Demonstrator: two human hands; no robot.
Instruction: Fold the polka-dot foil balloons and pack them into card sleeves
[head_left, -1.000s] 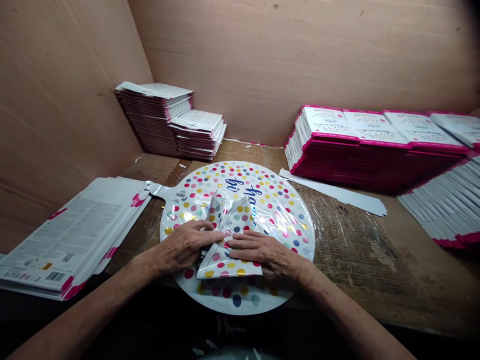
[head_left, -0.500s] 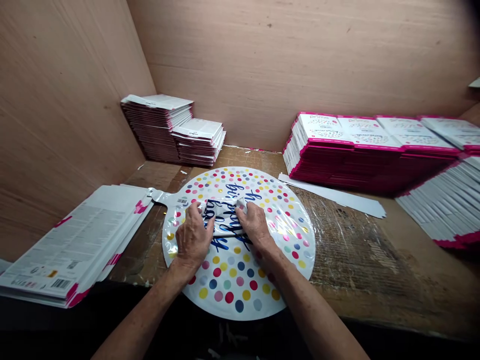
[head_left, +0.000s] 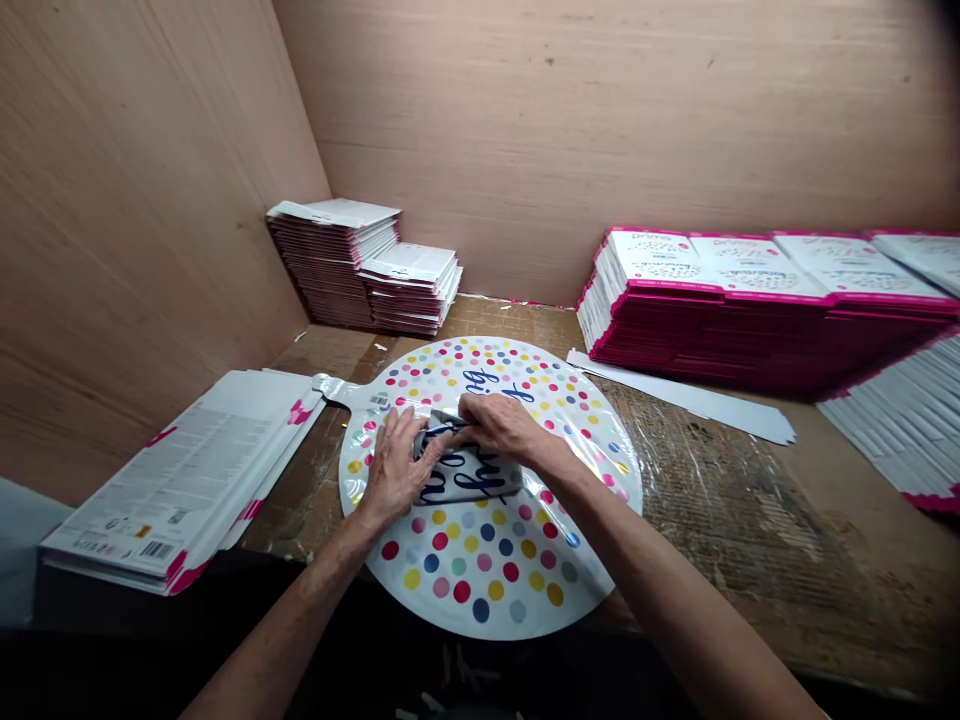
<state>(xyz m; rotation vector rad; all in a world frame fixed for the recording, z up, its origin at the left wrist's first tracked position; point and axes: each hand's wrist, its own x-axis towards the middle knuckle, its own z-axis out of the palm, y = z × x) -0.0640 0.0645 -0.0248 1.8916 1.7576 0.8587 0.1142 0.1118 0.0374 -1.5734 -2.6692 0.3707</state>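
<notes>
Foil (head_left: pixel 474 478), folded into a small packet, on top of round dotted balloon (head_left: pixel 487 590), near middle. Bears dark lettering on upward face.

Done, judging by outline: foil doubled over to compact form, with straight lower edge. Left: upper edge, bunched and raised, not yet pressed flat. Folding, by estimate, partway complete. Cannot tell number of layers, or whether joined to balloon beneath.

Left hand (head_left: pixel 397 462): along left edge of foil, with fingers close together and thumb reaching across toward raised fold. Right hand (head_left: pixel 501 425): at upper edge, with fingers curled and apparently pinching fold. Cannot confirm exact grip; right thumb mostly hidden.

Balloon: unfolded, flat on table (head_left: pixel 697 540), overhanging front edge. Tail (head_left: pixel 339 391) directed left, with tip at corner of left pile (head_left: pixel 131 490). Printed packs on this pile, also in rear stacks (head_left: pixel 326 265) at left corner and in right row (head_left: pixel 705 325) along back wall. White strip (head_left: pixel 697 400) between balloon and right row, flat on table.
</notes>
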